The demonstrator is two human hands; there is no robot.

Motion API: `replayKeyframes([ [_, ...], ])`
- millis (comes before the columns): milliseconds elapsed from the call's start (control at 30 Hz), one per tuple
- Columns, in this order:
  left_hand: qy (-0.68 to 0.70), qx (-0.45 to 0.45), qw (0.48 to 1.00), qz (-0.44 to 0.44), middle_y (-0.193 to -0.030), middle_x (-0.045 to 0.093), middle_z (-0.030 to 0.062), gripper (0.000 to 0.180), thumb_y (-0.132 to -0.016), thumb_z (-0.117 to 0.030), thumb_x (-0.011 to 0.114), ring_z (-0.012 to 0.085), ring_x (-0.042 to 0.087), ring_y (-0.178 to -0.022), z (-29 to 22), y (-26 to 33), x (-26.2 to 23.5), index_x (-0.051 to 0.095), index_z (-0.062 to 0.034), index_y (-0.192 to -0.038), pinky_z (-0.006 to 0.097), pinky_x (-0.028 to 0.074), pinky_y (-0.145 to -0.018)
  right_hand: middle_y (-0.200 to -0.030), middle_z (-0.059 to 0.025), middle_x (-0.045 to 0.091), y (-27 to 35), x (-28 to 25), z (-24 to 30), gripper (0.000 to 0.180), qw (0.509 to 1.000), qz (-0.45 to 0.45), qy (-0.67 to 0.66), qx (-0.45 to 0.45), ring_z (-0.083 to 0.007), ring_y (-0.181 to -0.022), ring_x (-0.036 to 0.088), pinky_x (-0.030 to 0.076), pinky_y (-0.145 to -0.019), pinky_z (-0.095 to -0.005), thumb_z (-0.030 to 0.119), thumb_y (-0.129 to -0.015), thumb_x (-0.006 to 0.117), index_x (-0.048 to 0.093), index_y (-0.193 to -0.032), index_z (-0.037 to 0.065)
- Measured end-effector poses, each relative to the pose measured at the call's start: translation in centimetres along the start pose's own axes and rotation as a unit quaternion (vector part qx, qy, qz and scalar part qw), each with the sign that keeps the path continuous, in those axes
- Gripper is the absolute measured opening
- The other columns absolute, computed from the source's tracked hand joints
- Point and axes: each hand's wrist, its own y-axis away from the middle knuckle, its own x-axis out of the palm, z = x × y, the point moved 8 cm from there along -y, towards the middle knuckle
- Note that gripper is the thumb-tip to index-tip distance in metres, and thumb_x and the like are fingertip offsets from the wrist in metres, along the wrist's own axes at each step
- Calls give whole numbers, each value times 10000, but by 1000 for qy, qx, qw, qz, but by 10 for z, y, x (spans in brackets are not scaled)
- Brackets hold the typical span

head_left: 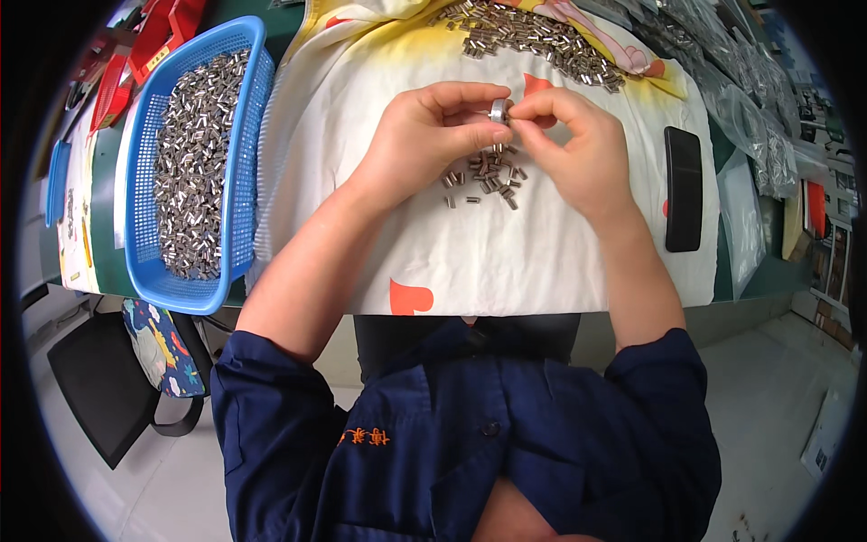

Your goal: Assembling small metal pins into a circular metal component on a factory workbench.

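left hand [417, 131]: pinching round silver metal piece [498, 111] | right hand [585, 149]: fingertips nearly together beside it, contents unclear

Round metal piece [498, 110], upper centre: partly covered by left hand [406, 135] and right hand [587, 154]; finer detail too small to tell. Pile of metal pins [542, 45], top: partly under a fold of patterned cloth [542, 262]. Plastic bags [722, 68], upper right: contents unclear, cut by top edge. Desk [106, 257]: mostly hidden beneath the cloth. Dark-blue jacket [578, 434]: cropped at lower edge.
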Motion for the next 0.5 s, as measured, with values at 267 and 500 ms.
replayKeyframes([
  [267, -29, 6, 1000, 0, -926, 645, 75, 356, -768, -79, 685, 87, 600, -823, -1, 1, 1, 575, 30, -1088, 212, 494, -736, -738, -42, 627, 2, -7, -1, 106, 999, 39, 12, 31, -104, -660, 578, 450, -588, -246, 57, -749, 637, 621, -849, 23],
  [500, -25, -24, 998, 61, -910, 633, 18, 323, -763, -76, 688, 54, 578, -834, 3, 6, 18, 602, -9, -1067, 201, 483, -765, -744, -57, 628, -25, -22, -39, 139, 990, 100, 70, 75, -132, -647, 587, 460, -600, -262, 101, -757, 625, 642, -884, 47],
])
